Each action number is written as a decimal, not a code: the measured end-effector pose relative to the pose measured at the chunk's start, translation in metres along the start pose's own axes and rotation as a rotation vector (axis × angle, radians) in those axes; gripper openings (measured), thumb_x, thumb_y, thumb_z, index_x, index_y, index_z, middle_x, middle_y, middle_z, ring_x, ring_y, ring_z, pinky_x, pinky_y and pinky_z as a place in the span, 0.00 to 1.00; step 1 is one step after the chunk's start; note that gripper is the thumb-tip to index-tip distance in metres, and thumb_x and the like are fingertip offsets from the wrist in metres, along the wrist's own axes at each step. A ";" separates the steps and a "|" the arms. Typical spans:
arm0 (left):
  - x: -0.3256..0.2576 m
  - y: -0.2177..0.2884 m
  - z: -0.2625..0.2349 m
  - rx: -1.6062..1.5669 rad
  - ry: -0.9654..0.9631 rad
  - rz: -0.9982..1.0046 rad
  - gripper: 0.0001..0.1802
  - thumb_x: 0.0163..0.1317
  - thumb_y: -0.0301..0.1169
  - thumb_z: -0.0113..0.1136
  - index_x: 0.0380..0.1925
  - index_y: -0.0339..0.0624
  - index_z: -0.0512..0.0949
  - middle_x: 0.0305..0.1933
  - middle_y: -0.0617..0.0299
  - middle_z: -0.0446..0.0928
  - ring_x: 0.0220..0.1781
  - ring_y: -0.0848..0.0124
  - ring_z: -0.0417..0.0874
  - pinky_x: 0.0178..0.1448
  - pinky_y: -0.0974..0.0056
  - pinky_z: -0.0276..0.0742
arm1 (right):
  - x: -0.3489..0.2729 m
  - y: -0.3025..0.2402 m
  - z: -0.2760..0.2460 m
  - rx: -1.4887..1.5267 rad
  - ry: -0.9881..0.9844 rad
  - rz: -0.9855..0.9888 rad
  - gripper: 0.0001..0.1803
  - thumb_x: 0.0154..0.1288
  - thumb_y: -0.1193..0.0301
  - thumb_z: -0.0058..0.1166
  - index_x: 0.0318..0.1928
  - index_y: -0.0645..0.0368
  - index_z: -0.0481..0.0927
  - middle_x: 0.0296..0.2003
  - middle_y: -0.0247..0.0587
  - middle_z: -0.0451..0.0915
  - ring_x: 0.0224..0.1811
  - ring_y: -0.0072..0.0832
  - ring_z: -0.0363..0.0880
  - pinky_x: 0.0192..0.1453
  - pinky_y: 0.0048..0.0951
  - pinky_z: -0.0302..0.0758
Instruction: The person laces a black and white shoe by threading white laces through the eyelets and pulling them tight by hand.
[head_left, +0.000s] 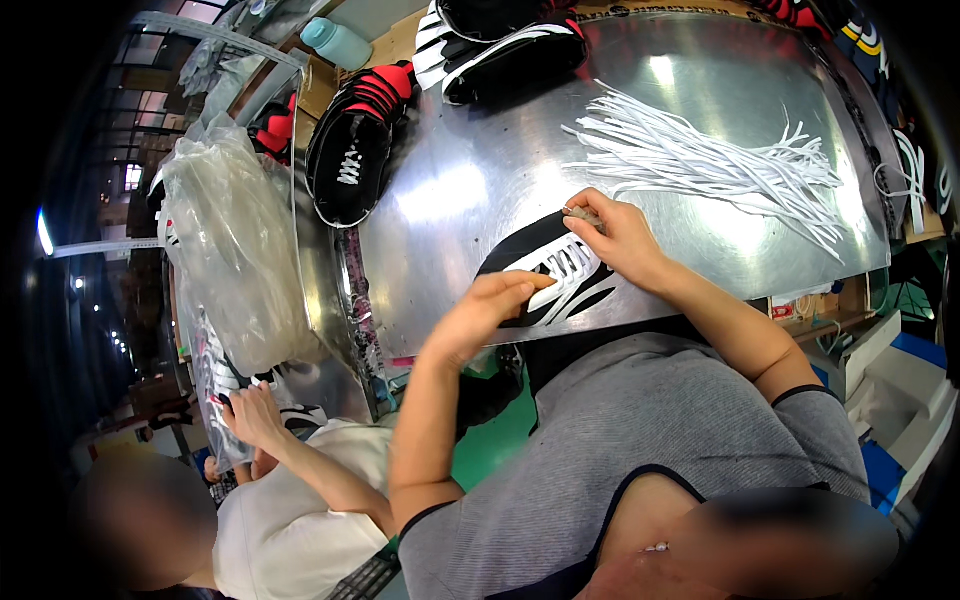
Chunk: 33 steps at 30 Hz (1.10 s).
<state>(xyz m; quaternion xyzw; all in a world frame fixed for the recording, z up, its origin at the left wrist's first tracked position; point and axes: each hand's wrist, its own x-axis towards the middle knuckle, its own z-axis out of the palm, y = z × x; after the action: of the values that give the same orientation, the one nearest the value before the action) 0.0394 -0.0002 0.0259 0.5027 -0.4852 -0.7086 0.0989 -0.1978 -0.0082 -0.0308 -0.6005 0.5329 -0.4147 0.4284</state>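
A black-and-white shoe upper [522, 243] lies at the near edge of the metal tabletop, in front of my body. White lace [575, 262] crosses through its eyelets. My left hand [485, 312] is closed at the left side of the lacing, its fingertips pressed on the upper. My right hand [622, 240] pinches a small grey-brown piece [586, 216] at the upper's far edge; its kind is too small to tell. Beyond my right hand a loose bundle of white shoelaces [700, 160] is spread across the metal.
A black-and-red shoe upper [350, 150] rests at the table's left edge, with more uppers [515, 60] at the back. A light-blue bottle [337, 43] stands behind. Left are a large clear plastic bag [235, 240] and a co-worker's hand [256, 413]. Boxes [895, 385] stand right.
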 end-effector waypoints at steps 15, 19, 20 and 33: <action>0.005 0.010 0.002 0.993 0.019 0.496 0.08 0.60 0.19 0.53 0.36 0.33 0.81 0.36 0.43 0.82 0.41 0.47 0.84 0.46 0.51 0.79 | -0.005 0.005 0.005 -0.088 0.067 -0.075 0.08 0.67 0.72 0.61 0.45 0.58 0.82 0.33 0.41 0.85 0.31 0.28 0.83 0.35 0.26 0.77; -0.006 0.006 0.015 0.633 0.179 0.452 0.11 0.68 0.23 0.53 0.48 0.35 0.77 0.40 0.44 0.83 0.43 0.52 0.85 0.49 0.56 0.79 | -0.008 0.006 0.001 -0.025 -0.005 -0.271 0.08 0.63 0.73 0.64 0.43 0.54 0.85 0.31 0.37 0.84 0.28 0.27 0.82 0.31 0.25 0.75; -0.007 0.004 0.020 0.465 0.231 0.465 0.12 0.70 0.24 0.52 0.52 0.36 0.75 0.41 0.45 0.83 0.44 0.56 0.86 0.49 0.58 0.79 | -0.009 0.007 -0.001 -0.067 -0.047 -0.308 0.09 0.62 0.73 0.65 0.43 0.52 0.85 0.30 0.36 0.84 0.28 0.29 0.83 0.30 0.26 0.76; 0.010 -0.016 0.035 0.485 0.493 0.419 0.25 0.71 0.26 0.56 0.67 0.42 0.66 0.40 0.46 0.82 0.44 0.60 0.86 0.50 0.60 0.78 | 0.001 0.005 0.006 -0.478 -0.061 -0.781 0.09 0.53 0.71 0.64 0.38 0.49 0.82 0.25 0.28 0.77 0.26 0.28 0.81 0.26 0.30 0.76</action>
<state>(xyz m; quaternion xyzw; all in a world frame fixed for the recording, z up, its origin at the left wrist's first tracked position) 0.0123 0.0227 0.0081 0.5567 -0.6920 -0.3961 0.2330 -0.1930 -0.0093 -0.0371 -0.8504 0.3343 -0.3925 0.1049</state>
